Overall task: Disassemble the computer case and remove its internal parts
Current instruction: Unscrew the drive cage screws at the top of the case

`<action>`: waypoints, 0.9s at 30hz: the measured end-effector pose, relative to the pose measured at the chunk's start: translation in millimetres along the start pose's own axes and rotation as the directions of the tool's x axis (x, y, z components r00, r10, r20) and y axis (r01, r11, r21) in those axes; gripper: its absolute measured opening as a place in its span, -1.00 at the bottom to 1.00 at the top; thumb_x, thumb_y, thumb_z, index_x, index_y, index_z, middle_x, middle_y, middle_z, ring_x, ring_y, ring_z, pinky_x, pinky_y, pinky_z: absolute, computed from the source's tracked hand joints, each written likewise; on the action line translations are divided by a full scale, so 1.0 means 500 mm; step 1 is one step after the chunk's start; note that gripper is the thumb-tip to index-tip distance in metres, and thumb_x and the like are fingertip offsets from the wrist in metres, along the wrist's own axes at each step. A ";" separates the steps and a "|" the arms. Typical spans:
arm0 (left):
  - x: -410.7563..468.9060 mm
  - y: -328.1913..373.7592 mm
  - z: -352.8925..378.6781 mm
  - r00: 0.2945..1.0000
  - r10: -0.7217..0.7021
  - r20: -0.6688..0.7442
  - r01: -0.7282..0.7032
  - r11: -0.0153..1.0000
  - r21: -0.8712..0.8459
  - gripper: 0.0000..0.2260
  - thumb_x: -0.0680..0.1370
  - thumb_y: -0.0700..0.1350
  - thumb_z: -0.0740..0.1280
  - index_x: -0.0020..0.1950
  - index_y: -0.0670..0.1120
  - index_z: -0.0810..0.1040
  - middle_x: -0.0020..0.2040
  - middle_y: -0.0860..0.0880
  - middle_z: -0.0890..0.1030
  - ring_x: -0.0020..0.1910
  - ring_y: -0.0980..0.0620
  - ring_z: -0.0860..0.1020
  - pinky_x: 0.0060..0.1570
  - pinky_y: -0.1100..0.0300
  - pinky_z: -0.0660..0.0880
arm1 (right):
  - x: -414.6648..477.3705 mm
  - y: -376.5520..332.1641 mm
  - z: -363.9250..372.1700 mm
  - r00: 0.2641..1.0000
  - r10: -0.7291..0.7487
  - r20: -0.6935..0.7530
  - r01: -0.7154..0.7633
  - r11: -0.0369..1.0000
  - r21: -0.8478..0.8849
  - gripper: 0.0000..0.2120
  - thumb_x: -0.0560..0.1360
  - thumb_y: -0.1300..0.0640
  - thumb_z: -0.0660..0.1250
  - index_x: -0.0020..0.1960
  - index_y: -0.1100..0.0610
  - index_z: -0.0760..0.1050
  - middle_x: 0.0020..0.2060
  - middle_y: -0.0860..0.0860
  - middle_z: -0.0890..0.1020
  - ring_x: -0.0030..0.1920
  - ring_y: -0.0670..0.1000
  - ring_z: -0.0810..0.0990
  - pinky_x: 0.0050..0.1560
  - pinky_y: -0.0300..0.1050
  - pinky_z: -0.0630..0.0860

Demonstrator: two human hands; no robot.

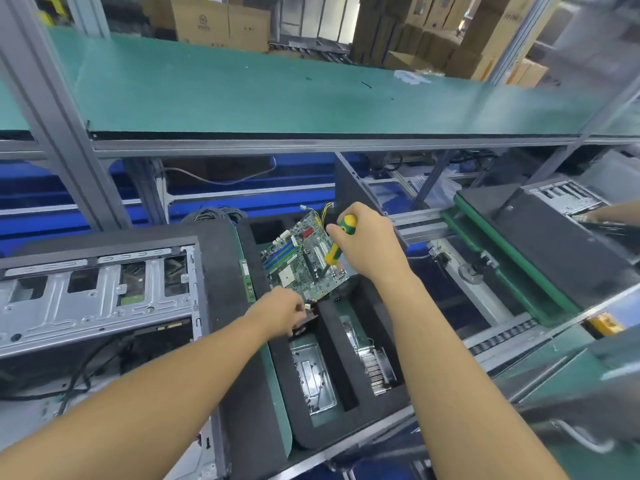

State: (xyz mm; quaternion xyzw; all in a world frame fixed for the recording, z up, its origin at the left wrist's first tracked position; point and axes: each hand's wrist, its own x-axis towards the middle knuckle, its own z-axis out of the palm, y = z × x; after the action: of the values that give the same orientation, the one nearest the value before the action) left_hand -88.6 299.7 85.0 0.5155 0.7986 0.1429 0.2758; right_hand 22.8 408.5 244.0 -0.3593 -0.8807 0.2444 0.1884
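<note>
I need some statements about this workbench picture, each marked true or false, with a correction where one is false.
1. The right hand grips a screwdriver with a yellow and green handle. True.
2. The motherboard sits mounted inside the computer case. False: it is out of the case, above the black foam tray.
3. The left hand is at the motherboard's near corner. True.
4. The foam tray's compartments hold nothing. False: one holds a heatsink, another a metal plate.
</note>
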 end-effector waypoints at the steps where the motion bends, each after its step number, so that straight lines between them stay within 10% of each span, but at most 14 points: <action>1: -0.006 -0.009 -0.016 0.999 -0.001 -0.042 -0.001 0.999 -0.045 -0.80 0.65 -0.11 0.26 -0.13 -0.08 0.61 -0.30 -0.01 0.70 -0.38 0.13 0.66 -0.13 0.20 0.60 | 0.003 -0.013 0.002 1.000 -0.024 -0.014 0.024 0.999 0.025 -0.80 0.60 0.01 0.35 0.07 0.14 0.48 -0.22 -0.03 0.54 -0.31 -0.14 0.47 -0.42 -0.34 0.33; 12: -0.140 -0.202 -0.184 0.815 -0.083 -0.573 0.001 0.990 -0.142 -0.70 0.54 -0.34 0.22 -0.06 -0.02 0.67 -0.05 0.09 0.63 -0.09 0.17 0.52 0.02 0.23 0.47 | 0.019 -0.198 0.097 0.976 -0.216 0.037 0.197 0.936 0.292 -0.81 0.68 -0.02 0.19 0.15 0.09 0.38 -0.22 0.03 0.53 -0.30 0.02 0.46 -0.34 -0.12 0.39; 18: -0.231 -0.333 -0.209 0.821 -0.294 -0.490 0.117 0.926 -0.359 -0.54 0.52 -0.38 0.22 -0.17 0.18 0.69 -0.10 0.20 0.64 -0.32 0.18 0.52 -0.25 0.23 0.52 | 0.006 -0.279 0.183 0.947 -0.291 0.138 0.233 0.915 0.330 -0.86 0.69 -0.01 0.17 0.09 0.06 0.35 -0.26 -0.03 0.46 -0.37 -0.11 0.39 -0.43 -0.22 0.25; 27: -0.315 -0.392 -0.254 0.949 -0.248 -0.196 0.052 0.734 -0.677 -0.67 0.52 -0.42 0.30 0.09 -0.09 0.72 -0.12 0.13 0.73 -0.08 0.27 0.65 -0.11 0.46 0.49 | -0.024 -0.373 0.296 0.905 -0.327 0.272 0.218 0.906 0.364 -0.87 0.69 -0.01 0.17 0.08 0.06 0.34 -0.26 -0.03 0.46 -0.35 -0.05 0.39 -0.37 -0.13 0.26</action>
State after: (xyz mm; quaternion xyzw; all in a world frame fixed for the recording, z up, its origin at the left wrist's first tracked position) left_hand -259.5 81.0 133.1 0.2919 0.7648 0.4638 0.3388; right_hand -145.1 240.1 228.2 -0.1494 -0.8890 0.4130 0.1292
